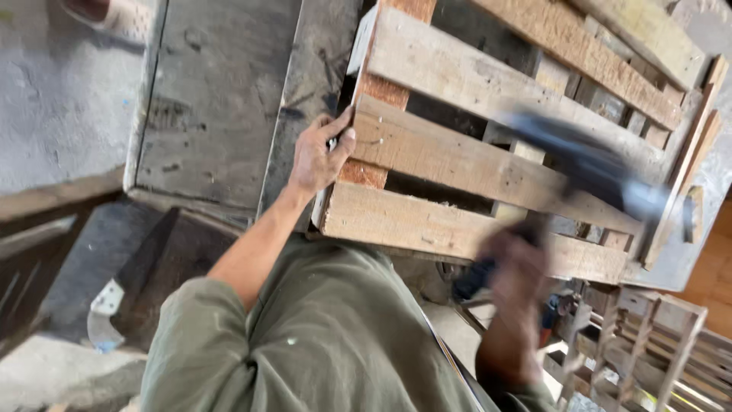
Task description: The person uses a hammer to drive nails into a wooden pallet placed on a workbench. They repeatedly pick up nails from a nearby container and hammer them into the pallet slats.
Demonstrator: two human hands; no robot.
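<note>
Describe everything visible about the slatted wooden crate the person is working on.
The wooden crate is built of pale, rough-sawn slats nailed across reddish-brown end posts, with dark gaps between the slats. It lies tilted in the view on a worn grey workbench. The left hand grips the end of one slat near a corner. The right hand holds a hammer, blurred by motion, over the slats near the far end. The wood looks unfinished, with knots and small marks.
</note>
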